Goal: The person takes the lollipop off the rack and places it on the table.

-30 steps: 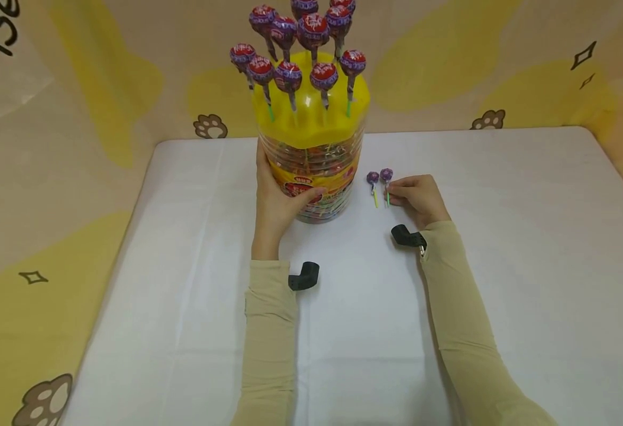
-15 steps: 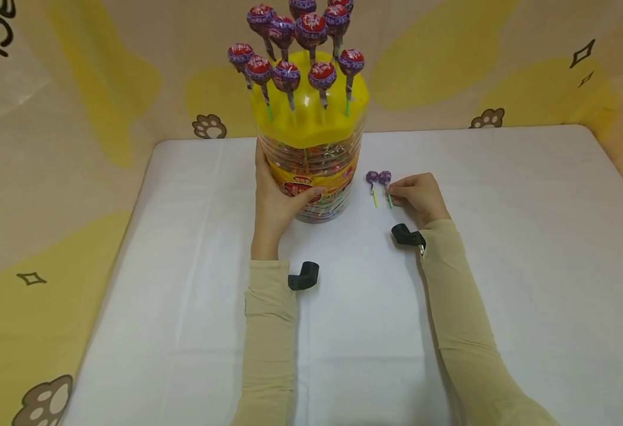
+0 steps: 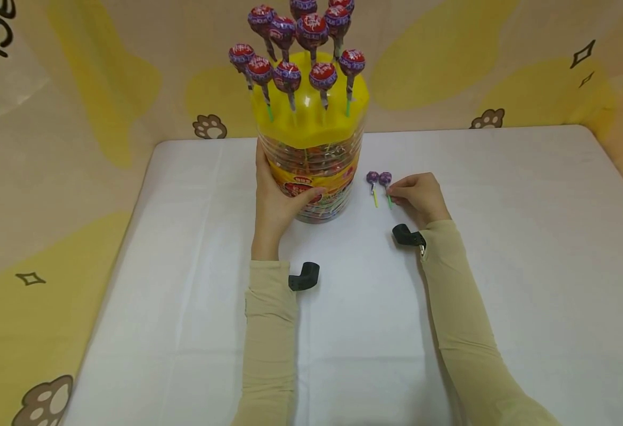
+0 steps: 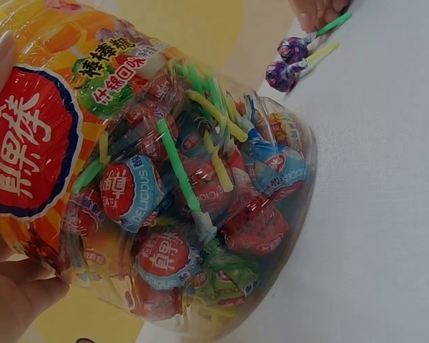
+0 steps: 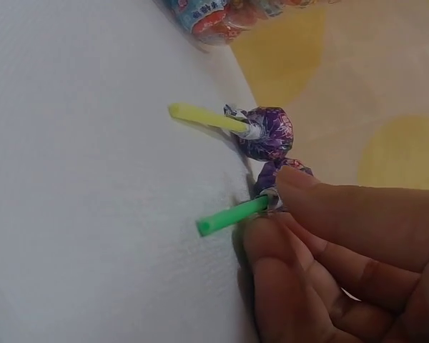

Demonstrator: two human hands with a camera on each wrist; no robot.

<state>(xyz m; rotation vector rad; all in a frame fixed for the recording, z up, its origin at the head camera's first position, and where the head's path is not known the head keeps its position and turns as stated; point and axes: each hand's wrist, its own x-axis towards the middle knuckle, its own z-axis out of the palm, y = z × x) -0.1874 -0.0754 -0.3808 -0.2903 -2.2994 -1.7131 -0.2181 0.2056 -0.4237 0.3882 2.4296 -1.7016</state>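
Note:
A big clear jar [image 3: 338,165] with a yellow lid [image 3: 306,133] stands upright at the back of the table. My left hand [image 3: 276,207] grips its left side, thumb across the label in front. Through the wall in the left wrist view show wrapped lollipops [image 4: 164,257] with green and yellow sticks. My right hand [image 3: 422,198], right of the jar, pinches a purple lollipop with a green stick [image 5: 232,216] between thumb and fingers, just below the candy. Beside it a purple lollipop with a yellow stick [image 5: 268,136] lies on the table, the two heads side by side.
Several red and purple lollipops [image 3: 288,77] stand upright in the jar's lid. White cloth covers the table [image 3: 354,331]. A patterned beige and yellow backdrop [image 3: 449,71] rises behind it. A black wrist mount [image 3: 304,277] sticks out from each sleeve.
The green-stick lollipop has shifted slightly in my right fingers, its head now closer to the yellow-stick one and its stick more tilted. My left hand stays on the jar.

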